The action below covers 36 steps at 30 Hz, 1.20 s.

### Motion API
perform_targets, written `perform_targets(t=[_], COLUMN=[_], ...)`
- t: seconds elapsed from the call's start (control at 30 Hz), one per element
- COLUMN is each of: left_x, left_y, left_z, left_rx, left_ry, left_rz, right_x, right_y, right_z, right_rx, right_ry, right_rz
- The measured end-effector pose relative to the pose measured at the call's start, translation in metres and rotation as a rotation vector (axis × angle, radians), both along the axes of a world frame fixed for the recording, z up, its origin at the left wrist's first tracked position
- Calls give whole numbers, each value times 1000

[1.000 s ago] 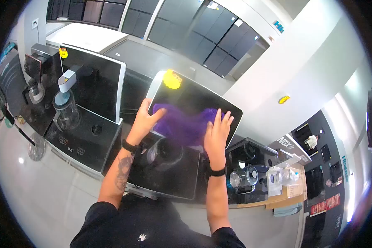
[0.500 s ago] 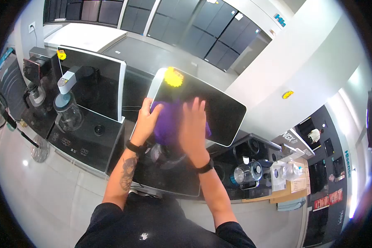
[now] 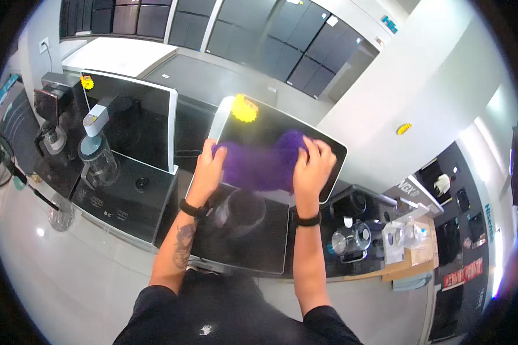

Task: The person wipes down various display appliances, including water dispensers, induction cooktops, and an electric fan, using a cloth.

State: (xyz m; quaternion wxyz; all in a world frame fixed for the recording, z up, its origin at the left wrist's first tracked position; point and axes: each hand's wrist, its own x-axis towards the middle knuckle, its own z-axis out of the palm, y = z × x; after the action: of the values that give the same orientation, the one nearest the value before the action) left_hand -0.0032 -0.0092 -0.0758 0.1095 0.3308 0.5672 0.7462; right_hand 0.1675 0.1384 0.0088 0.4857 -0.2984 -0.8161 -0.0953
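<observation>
A purple cloth (image 3: 256,167), blurred by motion, is stretched between my two hands in front of a black panel with a white frame (image 3: 322,150). My left hand (image 3: 209,167) grips its left end beside the panel's left edge. Its right end is bunched in my right hand (image 3: 313,167), near the panel's right side. A yellow starburst tag (image 3: 244,108) is on the panel's upper left corner. Below the cloth a clear glass jug (image 3: 242,211) shows dimly by the dark lower surface (image 3: 247,247).
To the left stand another white-edged black panel (image 3: 149,121), a jug with a blue-grey lid (image 3: 99,161) and a coffee machine (image 3: 52,109). A glass blender jar (image 3: 351,240) lies at the right, near a cardboard box (image 3: 420,253). A white pillar (image 3: 397,98) rises behind.
My right hand swept left across the panel, then came back right and now grips the cloth's end, which is stretched wide again. My left hand has stayed near the panel's left edge.
</observation>
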Motion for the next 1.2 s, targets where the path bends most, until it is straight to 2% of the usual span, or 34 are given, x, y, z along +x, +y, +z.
perform_targets(t=[0.1, 0.17, 0.33, 0.47, 0.57, 0.6, 0.67, 0.7, 0.83, 0.97, 1.07, 1.2], left_x=[2, -5, -10, -10, -11, -8, -5, -5, -12, -6, -5, -7], left_y=[-8, 0, 2, -10, -13, -15, -20, -21, -19, -25, -23, -22], left_z=[13, -3, -10, -3, -11, -6, 2, 6, -8, 3, 0, -5], left_rx=[-85, -38, -48, -52, -146, -135, -179, -200, -171, -189, -192, -190], left_ry=[-18, -41, 0, 6, 33, 90, -29, -81, 102, 57, 94, 93], left_rz=[-23, -34, -2, -54, 17, 37, -37, -80, -5, -41, 11, 18], right_x=[-30, -44, -41, -3, 34, 43, 50, 48, 5, -32, -49, -56], right_y=[-10, -22, -65, -65, -51, -41, -24, -19, -24, -39, -64, -66], right_z=[16, 15, -3, -27, -22, -17, -6, 3, 26, 26, 15, 9], right_rx=[-75, 20, -7, -26, -116, -68, -94, -104, -61, 57, -95, -55], right_ry=[-34, -71, -171, -271, -326, -331, -252, -224, -275, -399, -426, -394], right_rz=[-32, -12, 276, 354, 242, 189, 144, 114, 92, 221, 352, 425])
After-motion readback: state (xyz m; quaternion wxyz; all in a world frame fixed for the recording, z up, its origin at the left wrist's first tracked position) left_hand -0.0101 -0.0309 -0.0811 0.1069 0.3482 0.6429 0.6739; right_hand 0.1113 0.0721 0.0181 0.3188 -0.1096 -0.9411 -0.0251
